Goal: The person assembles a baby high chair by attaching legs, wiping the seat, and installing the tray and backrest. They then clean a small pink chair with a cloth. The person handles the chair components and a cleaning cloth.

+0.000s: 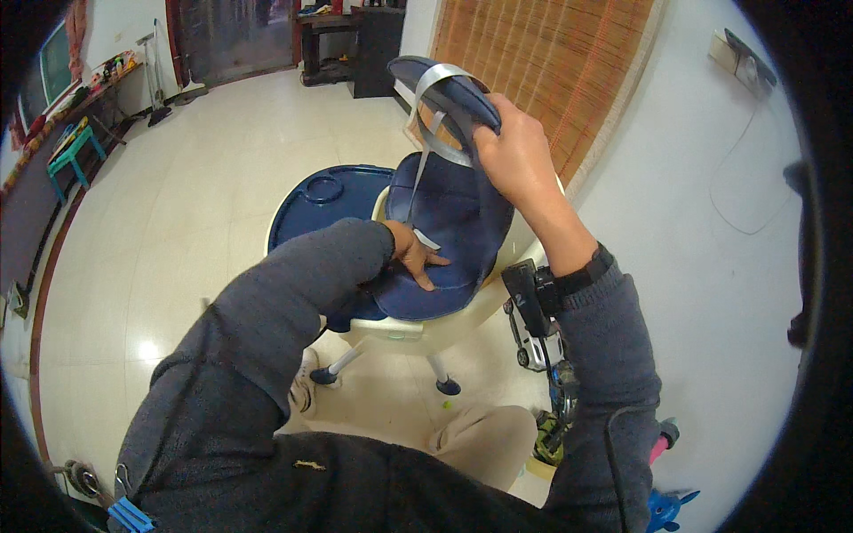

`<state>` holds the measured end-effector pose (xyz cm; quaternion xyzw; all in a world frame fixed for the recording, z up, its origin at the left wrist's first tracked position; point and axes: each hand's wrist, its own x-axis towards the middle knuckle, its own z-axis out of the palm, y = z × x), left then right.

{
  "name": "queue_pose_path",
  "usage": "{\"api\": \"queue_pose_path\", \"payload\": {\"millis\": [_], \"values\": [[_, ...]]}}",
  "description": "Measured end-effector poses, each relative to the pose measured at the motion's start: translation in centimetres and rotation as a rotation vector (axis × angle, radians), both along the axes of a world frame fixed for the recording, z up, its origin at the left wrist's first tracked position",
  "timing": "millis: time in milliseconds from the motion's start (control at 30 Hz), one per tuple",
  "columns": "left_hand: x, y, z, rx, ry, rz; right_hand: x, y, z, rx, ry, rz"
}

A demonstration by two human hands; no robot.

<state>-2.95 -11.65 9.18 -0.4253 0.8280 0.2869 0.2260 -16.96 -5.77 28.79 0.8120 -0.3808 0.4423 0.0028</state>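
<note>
A navy seat cushion [449, 200] lies in a cream high chair [404, 333]. My right hand [517, 151] is closed on the cushion's upper flap and holds it raised and folded away from the chair. Light grey straps [435, 133] loop around this raised part, and one hangs down toward the seat. Lower down, my left hand [416, 258] rests on the cushion with thumb and fingers apart, next to a small white strap end [426, 240]. The chair's navy tray [298, 209] with its round cup recess sticks out on the left.
A white wall and a bamboo blind [542, 62] stand close on the right. Below my right arm are a white toy car [531, 342] and other toys. A turquoise stool [75, 155] stands far left. Pale floor tiles [178, 240] spread out beyond the chair.
</note>
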Motion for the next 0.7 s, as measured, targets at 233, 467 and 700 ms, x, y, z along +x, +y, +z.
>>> {"api": "queue_pose_path", "payload": {"millis": [233,467,700], "values": [[-1.2,-2.6,0.1,-0.079,-0.262,-0.118,-1.6,0.5,-2.7,-0.012,-0.185,0.096],[-0.8,-5.1,-5.0,-0.212,-0.223,-0.248,-4.6,-0.9,-6.1,0.195,-0.300,-0.019],[-0.6,-4.9,-6.2,0.085,-0.224,-0.215,-7.4,-2.6,-8.2,0.295,-0.355,-0.207]]}}
